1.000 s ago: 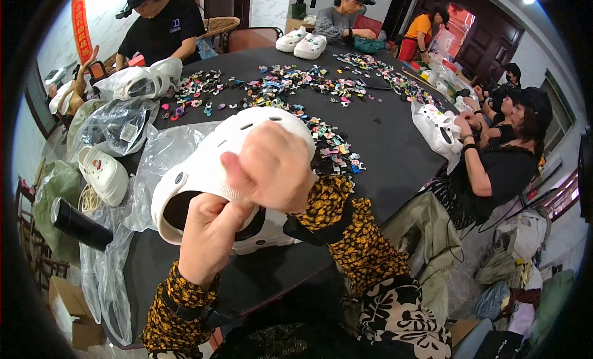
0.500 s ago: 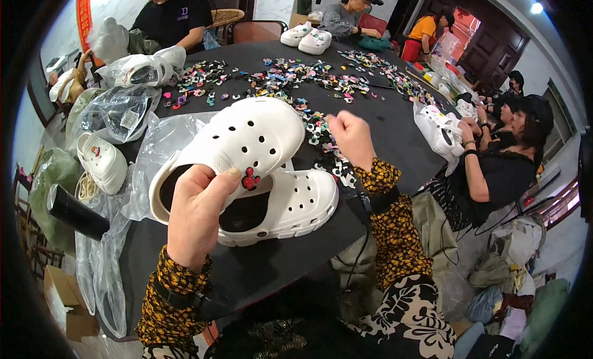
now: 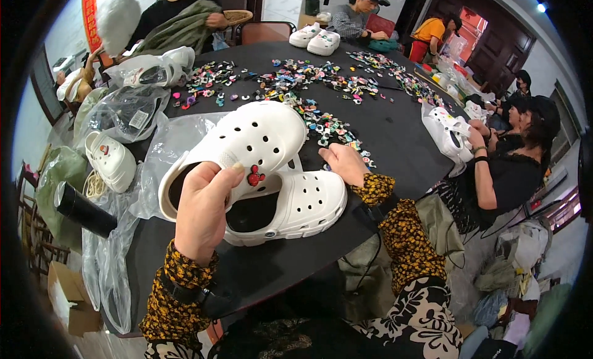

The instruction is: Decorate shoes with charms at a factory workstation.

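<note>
Gripping white clog by its heel rim in clenched left hand, raised over table; open right hand reaching into charms — best picking one cleanly.

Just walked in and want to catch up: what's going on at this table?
A person holds a white clog up in the left hand; a red charm sits on its side. The right hand rests at the scattered colourful charms on the black table. A second white clog lies below. Others nearby handle similar shoes.
</note>
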The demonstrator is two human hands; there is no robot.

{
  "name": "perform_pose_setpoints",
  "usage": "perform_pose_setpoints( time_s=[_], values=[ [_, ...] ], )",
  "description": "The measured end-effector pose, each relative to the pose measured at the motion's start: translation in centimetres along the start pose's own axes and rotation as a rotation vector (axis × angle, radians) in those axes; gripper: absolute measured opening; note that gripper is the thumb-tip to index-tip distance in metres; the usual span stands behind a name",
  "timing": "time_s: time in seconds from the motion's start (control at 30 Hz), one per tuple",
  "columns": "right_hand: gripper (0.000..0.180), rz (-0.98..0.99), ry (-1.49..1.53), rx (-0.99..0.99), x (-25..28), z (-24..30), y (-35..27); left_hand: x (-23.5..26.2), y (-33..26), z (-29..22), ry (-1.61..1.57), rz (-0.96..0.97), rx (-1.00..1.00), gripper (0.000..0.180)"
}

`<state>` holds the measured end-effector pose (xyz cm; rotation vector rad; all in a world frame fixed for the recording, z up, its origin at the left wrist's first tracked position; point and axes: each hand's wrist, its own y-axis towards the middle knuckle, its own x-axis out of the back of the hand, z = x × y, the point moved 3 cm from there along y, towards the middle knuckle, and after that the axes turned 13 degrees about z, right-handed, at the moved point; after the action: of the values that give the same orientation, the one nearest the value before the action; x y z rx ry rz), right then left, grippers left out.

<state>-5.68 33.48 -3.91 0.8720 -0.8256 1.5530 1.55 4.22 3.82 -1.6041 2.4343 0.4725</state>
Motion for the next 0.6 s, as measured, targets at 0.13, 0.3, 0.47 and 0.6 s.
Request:
perform_pose_setpoints(
  time_s=[0.13, 0.3, 0.47, 0.6],
  values=[
    [0.042, 0.052, 0.143, 0.026, -0.1, -1.0, 0.2, 0.2, 0.2, 0.0, -0.021, -0.018, 0.01, 0.021],
    [0.031, -0.164, 0.224, 0.225, 2.3, 2.2, -1.1, 1.3, 0.1, 0.1, -0.015, -0.023, 0.023, 0.019],
    [0.012, -0.566, 0.263, 0.502, 6.1, 9.6, -5.6, 0.2, 0.4, -0.5, -0.089, -0.031, -0.019, 0.018],
    [0.032, -0.577, -0.061, 0.801, 4.5, 15.5, -8.5, 0.2, 0.1, -0.7, -0.101, -0.064, -0.013, 0.017]
  ],
)
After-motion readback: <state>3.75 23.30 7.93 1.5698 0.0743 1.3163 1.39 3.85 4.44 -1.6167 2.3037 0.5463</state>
